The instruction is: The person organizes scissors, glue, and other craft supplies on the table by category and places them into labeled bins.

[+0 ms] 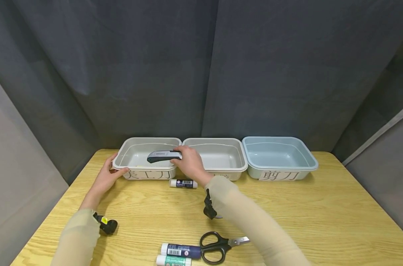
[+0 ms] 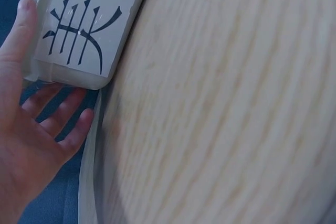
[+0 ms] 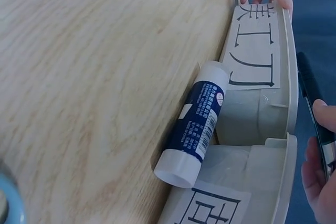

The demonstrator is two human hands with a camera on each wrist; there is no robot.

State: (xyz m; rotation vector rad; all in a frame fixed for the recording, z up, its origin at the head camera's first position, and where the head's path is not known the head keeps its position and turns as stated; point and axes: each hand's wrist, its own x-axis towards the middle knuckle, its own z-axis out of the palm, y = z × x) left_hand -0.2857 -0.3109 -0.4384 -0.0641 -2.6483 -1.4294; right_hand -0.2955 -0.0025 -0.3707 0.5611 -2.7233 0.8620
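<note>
My right hand (image 1: 189,161) holds a grey and black utility knife (image 1: 163,156) over the left grey bin (image 1: 156,141), about level with its rim. In the right wrist view the knife (image 3: 305,80) lies between thumb and fingers, beside the bin's rim. At that bin's front left corner, my left hand (image 1: 106,176) grips the edge. The left wrist view shows the thumb along the rim and the other fingers (image 2: 65,111) bent around the corner's side. A paper label with large black characters (image 2: 79,32) covers the bin's front.
A middle grey bin (image 1: 221,141) and a blue bin (image 1: 279,140) continue the row. One glue stick (image 1: 183,183) lies before the bins. Near the front edge are black-handled scissors (image 1: 218,247), a blue glue stick (image 1: 181,251) and a green one (image 1: 173,261). A light blue ring (image 3: 13,203) shows partly.
</note>
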